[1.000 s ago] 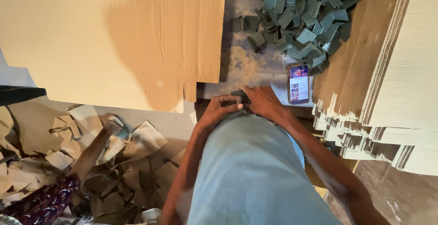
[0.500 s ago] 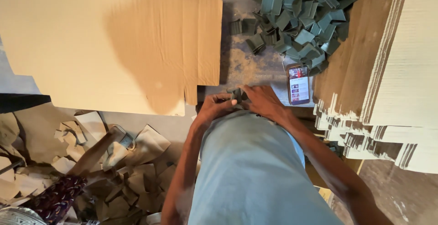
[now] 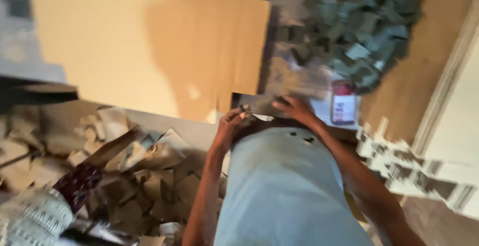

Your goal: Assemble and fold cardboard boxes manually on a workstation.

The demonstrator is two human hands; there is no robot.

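Left hand (image 3: 230,125) curled, pinching a small dark piece (image 3: 244,109) at table edge. Right hand (image 3: 295,109) lies flat beside it, fingers spread; grip unclear through blur. Phone (image 3: 343,102) just right. Beyond: grey-green pile of pieces (image 3: 359,21), big cardboard sheet (image 3: 149,41).

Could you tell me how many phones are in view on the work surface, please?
1. The phone lies just right of the right hand, below the pile of green pieces. Others may be hidden under that pile.
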